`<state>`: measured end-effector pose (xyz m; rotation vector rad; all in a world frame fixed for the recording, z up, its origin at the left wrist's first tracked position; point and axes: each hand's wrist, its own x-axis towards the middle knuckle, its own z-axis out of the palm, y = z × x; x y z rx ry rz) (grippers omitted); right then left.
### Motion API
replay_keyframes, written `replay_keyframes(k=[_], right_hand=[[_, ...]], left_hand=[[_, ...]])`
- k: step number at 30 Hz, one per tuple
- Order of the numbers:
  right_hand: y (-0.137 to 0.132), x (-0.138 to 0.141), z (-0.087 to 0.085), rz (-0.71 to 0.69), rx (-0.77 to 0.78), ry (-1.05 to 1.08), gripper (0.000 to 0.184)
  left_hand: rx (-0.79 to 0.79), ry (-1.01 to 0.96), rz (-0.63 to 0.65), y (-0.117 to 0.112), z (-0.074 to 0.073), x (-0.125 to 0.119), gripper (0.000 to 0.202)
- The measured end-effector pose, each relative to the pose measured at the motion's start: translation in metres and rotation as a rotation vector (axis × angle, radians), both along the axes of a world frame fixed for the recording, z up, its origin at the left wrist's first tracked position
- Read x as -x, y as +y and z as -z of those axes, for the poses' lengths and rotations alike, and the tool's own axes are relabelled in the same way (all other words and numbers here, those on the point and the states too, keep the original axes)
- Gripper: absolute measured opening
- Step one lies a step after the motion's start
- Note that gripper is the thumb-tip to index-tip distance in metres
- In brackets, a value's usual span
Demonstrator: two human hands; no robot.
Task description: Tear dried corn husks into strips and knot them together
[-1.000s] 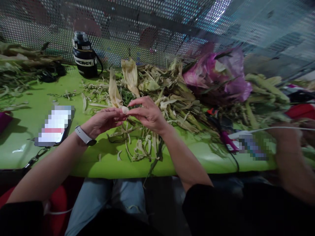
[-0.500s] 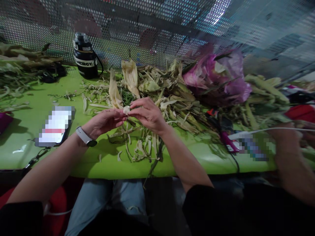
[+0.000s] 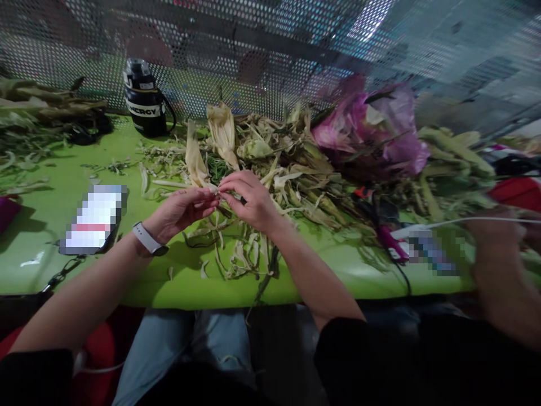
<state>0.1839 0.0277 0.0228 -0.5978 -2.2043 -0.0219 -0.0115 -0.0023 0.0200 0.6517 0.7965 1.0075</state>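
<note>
Both my hands meet above a green table [image 3: 63,180], just in front of a heap of pale corn husks [image 3: 279,163]. My left hand [image 3: 180,208], with a white watch on the wrist, pinches its fingertips together. My right hand [image 3: 247,200] pinches against it from the right. Between the fingertips sits a small pale piece [image 3: 216,192], mostly hidden now. A tall yellowish husk [image 3: 195,158] stands right behind the fingers. Loose husk strips [image 3: 236,248] lie under my wrists.
A black bottle [image 3: 146,101] stands at the back left by a perforated metal screen. A phone [image 3: 95,220] lies left of my arm. Pink plastic [image 3: 372,129] covers green stalks at the right. Another person's blurred arm [image 3: 502,270] and a white cable [image 3: 473,223] are at the far right.
My fingertips have closed tighter around the small pale piece, which showed more clearly before. Both hands shifted slightly; the other person's arm moved a little.
</note>
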Motion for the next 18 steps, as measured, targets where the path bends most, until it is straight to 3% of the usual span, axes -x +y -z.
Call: replay_keyframes(k=[11,18], right_hand=[[-0.0002,0.0041,0.0036,0.011,-0.007,0.043,0.011],[-0.0009,0.0066,0.0066,0.019,0.074,0.069,0.010]], left_hand=[[-0.101,0.112,-0.084,-0.0055,-0.0015,-0.0051,0.013],[-0.158,0.123,-0.094,-0.0028,0.0040,-0.0057,0.013]])
